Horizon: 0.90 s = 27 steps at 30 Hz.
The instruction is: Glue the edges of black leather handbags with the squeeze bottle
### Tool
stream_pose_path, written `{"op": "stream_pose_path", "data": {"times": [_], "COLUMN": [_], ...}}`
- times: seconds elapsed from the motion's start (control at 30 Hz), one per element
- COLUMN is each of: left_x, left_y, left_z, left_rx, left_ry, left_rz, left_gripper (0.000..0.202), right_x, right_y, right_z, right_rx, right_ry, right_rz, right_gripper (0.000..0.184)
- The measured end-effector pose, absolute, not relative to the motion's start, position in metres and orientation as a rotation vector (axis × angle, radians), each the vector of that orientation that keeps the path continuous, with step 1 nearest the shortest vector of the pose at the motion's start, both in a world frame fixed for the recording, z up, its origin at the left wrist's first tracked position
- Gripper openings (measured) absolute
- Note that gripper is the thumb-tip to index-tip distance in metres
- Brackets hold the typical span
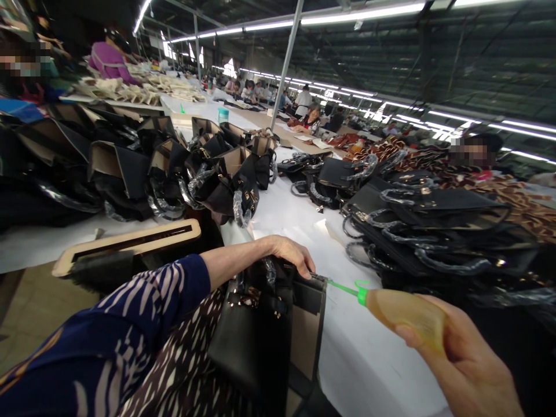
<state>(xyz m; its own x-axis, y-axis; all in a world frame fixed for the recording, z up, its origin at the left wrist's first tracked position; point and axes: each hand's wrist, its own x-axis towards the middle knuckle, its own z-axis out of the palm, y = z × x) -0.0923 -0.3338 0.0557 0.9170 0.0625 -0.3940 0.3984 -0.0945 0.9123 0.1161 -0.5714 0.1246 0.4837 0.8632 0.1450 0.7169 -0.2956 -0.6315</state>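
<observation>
A black handbag [256, 330] with gold fittings and a beige lining lies tilted at the near table edge, against my lap. Over its top edge bends my left hand [292, 253], with the fingers closed on the bag's rim. My right hand [460, 347] is wrapped around a soft squeeze bottle [406, 315] of yellowish liquid. The bottle lies nearly level, and its thin green nozzle points left. The nozzle tip is at the upper corner of the handbag; whether it touches cannot be made out.
Black handbags with plastic-wrapped handles stand in a row [169, 168] at the left, and more are piled [434, 220] at the right. A beige slotted frame [130, 246] sits at the left. White sheeting [299, 202] covers the table. Several people work farther back, near a metal post [286, 63].
</observation>
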Motion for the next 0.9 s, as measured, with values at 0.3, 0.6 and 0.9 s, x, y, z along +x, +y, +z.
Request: {"op": "stream_pose_path", "data": {"times": [0.3, 0.6, 0.9], "left_x": [-0.092, -0.092, -0.092], "left_y": [-0.335, -0.337, -0.336], "left_z": [0.058, 0.06, 0.058], "left_rx": [1.66, 1.668, 1.668], "left_ry": [0.389, 0.418, 0.385], "left_rz": [-0.284, -0.272, -0.288], "left_gripper": [0.026, 0.023, 0.023], "right_x": [0.115, 0.12, 0.119], "right_y": [-0.566, -0.573, -0.578], "right_z": [0.116, 0.119, 0.117], "right_rx": [-2.014, -2.088, -2.082], "right_ry": [-1.252, -1.315, -1.295], "right_rz": [0.345, 0.48, 0.42], "right_gripper": [0.058, 0.055, 0.054]}}
